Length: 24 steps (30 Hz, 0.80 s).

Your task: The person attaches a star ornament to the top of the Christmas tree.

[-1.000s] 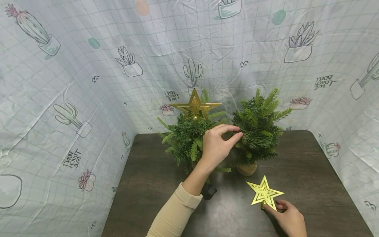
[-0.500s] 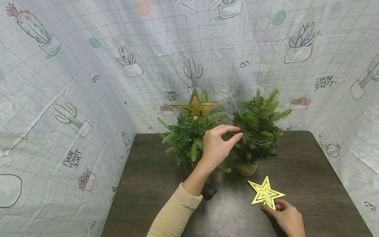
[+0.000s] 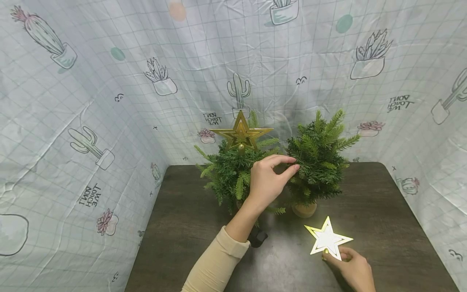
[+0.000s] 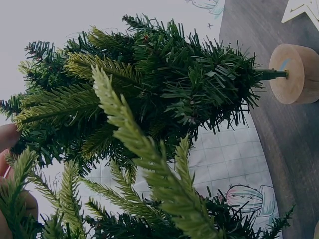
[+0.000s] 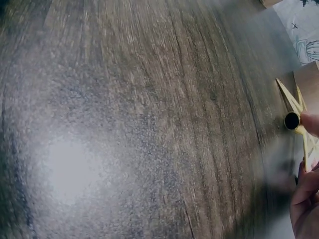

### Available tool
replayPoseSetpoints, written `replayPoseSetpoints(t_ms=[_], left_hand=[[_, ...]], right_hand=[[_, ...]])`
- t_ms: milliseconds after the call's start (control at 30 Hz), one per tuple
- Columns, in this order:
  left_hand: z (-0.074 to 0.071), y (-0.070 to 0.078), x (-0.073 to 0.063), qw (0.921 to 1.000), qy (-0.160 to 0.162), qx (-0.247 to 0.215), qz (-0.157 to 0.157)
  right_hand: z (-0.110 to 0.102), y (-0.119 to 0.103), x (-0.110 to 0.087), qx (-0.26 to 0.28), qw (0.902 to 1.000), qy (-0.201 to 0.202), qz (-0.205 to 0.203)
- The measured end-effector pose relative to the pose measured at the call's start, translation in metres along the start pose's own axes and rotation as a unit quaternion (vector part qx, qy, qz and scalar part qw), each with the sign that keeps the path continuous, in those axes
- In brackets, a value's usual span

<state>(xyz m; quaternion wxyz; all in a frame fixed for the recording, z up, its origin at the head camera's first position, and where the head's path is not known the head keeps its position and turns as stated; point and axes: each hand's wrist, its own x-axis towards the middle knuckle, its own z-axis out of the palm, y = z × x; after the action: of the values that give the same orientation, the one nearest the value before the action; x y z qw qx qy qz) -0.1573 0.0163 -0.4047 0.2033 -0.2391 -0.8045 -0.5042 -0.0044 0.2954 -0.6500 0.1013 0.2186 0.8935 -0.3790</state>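
Observation:
My left hand reaches across the front of the left tree. Its thumb and index finger pinch at the foliage on the near left side of the right-hand small artificial Christmas tree, whose round wooden base shows in the left wrist view. Low at the right, my right hand grips a gold star tree topper by its lower end, thumb in front. The topper's round hollow socket faces the right wrist camera. Glare whitens the star's face in the head view.
Left of it stands another small Christmas tree with a gold star on top, partly hidden by my left arm. The dark wooden table ends at a patterned curtain behind and at both sides. A black wrist strap hangs under my left forearm.
The star in my right hand has shifted slightly right and tilted, so its face now catches bright glare. My left hand keeps its place at the right-hand tree.

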Motion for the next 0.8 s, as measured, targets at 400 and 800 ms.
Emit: replayPoseSetpoints(t_ms=[400,800], left_hand=[[0.0008,-0.0006,-0.0006,1.0000,0.000,0.004,-0.001],[0.0002,0.0000,0.0000,1.0000,0.000,0.003,0.004]], right_hand=[[0.0046,0.0054,0.0004,0.058,0.9965,0.054,0.028],[0.0050,0.0105,0.0033,0.109,0.9904,0.057,0.063]])
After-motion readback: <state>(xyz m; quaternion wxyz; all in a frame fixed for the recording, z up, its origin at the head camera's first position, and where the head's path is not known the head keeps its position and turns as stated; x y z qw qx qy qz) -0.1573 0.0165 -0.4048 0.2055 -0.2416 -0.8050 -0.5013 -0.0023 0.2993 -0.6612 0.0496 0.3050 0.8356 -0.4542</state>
